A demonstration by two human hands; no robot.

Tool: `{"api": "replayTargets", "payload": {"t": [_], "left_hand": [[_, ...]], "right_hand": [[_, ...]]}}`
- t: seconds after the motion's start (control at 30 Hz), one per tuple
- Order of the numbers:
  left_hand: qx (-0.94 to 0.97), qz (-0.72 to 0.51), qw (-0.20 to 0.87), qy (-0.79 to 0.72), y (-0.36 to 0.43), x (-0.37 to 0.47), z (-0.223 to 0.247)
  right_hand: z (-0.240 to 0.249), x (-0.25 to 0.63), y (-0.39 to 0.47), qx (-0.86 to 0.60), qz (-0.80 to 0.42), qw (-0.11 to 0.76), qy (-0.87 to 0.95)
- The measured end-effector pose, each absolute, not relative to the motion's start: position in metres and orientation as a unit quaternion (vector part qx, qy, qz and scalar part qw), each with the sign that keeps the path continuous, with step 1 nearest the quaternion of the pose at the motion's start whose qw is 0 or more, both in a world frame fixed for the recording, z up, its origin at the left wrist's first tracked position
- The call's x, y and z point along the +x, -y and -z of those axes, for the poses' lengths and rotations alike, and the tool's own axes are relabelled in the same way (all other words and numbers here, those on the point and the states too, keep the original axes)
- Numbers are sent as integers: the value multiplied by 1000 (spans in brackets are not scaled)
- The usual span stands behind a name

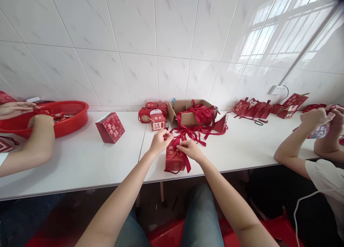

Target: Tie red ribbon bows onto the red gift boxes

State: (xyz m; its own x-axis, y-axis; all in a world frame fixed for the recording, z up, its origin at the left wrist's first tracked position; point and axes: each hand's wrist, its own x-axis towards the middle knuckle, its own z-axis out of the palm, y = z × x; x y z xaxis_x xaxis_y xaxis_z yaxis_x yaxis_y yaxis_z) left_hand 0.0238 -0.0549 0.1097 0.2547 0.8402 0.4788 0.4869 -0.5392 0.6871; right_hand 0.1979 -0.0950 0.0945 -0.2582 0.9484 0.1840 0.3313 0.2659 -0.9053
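Observation:
Directly in front of me a red gift box (175,161) with gold lettering stands near the table's front edge. A dark red ribbon (186,161) lies across its top and hangs down its right side. My right hand (190,149) is closed on this ribbon at the top of the box, thumb and finger pinched. My left hand (160,142) is at the upper left of the box, its fingertips pinched together; what they hold is too small to make out. Behind my hands, loose ribbons spill from an open cardboard box (188,119).
Small finished-looking red boxes (157,120) stand behind my left hand. A larger red box (110,128) sits further left. Co-workers' arms reach over a red basket (71,123) at left and hold something at right. Scissors (258,123) lie near more red boxes (249,108).

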Motion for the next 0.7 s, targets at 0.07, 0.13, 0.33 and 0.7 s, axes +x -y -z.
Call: {"api": "replayTargets", "payload": {"t": [0.07, 0.13, 0.33, 0.7], "left_hand": [[778, -398, 239, -423, 62, 19, -103], [776, -384, 278, -417, 66, 17, -98], [748, -397, 341, -408, 73, 15, -91], [732, -415, 378, -386, 78, 19, -92]], "right_hand": [[-93, 197, 95, -458, -390, 403, 689], [-91, 196, 96, -455, -391, 413, 685], [-86, 191, 99, -450, -413, 471, 636], [-78, 193, 96, -438, -372, 484, 660]]}}
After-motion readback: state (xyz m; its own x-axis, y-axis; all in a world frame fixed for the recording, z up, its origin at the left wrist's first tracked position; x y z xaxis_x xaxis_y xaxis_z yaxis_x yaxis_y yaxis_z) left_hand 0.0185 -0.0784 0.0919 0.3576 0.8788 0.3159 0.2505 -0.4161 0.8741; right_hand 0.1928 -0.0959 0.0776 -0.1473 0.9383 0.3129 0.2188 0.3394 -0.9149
